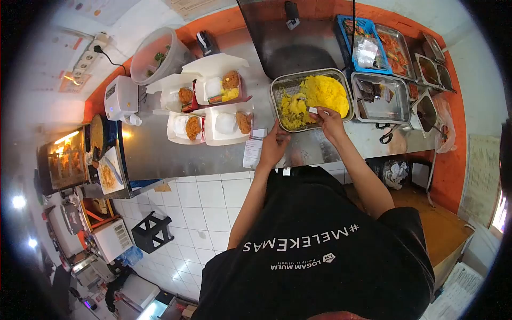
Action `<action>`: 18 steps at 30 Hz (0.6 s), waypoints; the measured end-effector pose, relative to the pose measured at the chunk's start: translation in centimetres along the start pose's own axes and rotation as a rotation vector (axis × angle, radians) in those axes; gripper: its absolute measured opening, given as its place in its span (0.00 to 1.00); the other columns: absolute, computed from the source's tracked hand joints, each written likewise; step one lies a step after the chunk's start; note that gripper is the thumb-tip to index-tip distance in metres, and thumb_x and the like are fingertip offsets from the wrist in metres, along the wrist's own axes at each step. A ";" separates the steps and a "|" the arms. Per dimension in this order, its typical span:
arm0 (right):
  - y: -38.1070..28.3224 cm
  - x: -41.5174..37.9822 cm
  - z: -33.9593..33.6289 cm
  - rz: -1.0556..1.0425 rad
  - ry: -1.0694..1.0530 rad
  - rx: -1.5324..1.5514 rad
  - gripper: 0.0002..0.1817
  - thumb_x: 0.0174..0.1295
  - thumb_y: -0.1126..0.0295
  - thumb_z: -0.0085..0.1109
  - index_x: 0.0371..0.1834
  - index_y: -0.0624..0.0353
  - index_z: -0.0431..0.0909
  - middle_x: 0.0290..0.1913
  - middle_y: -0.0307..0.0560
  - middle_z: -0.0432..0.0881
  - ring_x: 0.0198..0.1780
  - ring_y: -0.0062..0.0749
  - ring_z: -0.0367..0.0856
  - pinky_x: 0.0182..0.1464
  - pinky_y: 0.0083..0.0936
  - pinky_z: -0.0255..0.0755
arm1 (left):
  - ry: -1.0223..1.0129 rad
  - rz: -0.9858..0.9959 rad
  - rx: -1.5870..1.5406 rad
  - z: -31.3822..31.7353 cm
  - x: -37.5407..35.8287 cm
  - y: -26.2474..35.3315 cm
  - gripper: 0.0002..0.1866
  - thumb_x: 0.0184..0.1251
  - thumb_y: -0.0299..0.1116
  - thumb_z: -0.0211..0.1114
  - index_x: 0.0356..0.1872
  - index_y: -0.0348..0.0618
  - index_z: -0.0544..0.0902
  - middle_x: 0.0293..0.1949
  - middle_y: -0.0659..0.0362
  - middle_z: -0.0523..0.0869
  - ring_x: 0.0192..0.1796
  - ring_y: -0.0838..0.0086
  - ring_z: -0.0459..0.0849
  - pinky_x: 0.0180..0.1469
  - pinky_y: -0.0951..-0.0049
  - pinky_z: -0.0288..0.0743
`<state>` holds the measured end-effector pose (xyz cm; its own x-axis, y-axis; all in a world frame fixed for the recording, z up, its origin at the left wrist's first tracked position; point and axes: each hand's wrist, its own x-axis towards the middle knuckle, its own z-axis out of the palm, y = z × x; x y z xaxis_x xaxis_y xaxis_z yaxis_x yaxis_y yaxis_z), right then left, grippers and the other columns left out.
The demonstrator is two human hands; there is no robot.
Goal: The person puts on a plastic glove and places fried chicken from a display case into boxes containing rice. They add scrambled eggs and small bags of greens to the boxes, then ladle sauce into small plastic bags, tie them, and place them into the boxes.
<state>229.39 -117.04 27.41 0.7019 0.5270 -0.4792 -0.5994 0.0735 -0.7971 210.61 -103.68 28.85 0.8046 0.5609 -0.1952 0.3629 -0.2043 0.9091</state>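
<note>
A perforated metal tray [276,101] holds fluffy yellow food that looks like scrambled egg [326,93], heaped high on its right and loosely broken up on its left. My left hand [274,145] grips the tray's front left corner, fingers at the rim. Over the front of the same tray, my right hand [332,124] is closed around a small white-handled utensil [313,110]; its working end is hidden in the food. To the left stand several open cardboard boxes [216,143] with white rice [226,124] and fried chicken [193,128]. One back box also contains some yellow food.
Right of the tray sit a metal pan with dark packets [392,109], black-handled scissors [386,136] and a blue basket [381,50]. A printed slip [253,151] lies by the front edge. At left are a clear tub [157,56] and white printer [120,98]. A black stool [151,232] stands below.
</note>
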 end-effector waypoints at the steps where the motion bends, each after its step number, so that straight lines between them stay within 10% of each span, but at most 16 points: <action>1: -0.2 0.2 -0.2 -0.003 0.025 0.134 0.13 0.72 0.74 0.54 0.53 0.74 0.76 0.48 0.54 0.83 0.44 0.37 0.87 0.47 0.23 0.81 | -0.031 -0.013 -0.015 -0.2 -0.4 0.3 0.40 0.62 0.25 0.68 0.74 0.36 0.60 0.42 0.52 0.86 0.36 0.72 0.86 0.40 0.74 0.80; 9: -1.1 1.0 -0.4 -0.088 0.071 0.199 0.12 0.70 0.75 0.55 0.52 0.74 0.76 0.47 0.53 0.82 0.47 0.40 0.86 0.53 0.27 0.82 | -0.119 -0.015 -0.129 -3.8 -3.9 -0.6 0.35 0.65 0.25 0.66 0.73 0.39 0.63 0.46 0.55 0.86 0.35 0.74 0.84 0.38 0.75 0.79; 18: -5.9 -0.9 11.6 -0.074 -0.206 -0.014 0.13 0.70 0.75 0.56 0.53 0.72 0.77 0.44 0.49 0.82 0.47 0.38 0.86 0.51 0.25 0.82 | 0.329 -0.092 -0.297 -14.9 -8.9 -6.2 0.26 0.68 0.24 0.64 0.67 0.39 0.70 0.46 0.55 0.85 0.40 0.77 0.84 0.43 0.78 0.79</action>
<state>227.79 -108.17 36.77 0.6497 0.6826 -0.3347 -0.5426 0.1080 -0.8330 194.21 -95.47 30.47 0.5659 0.8008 -0.1961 0.2362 0.0705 0.9692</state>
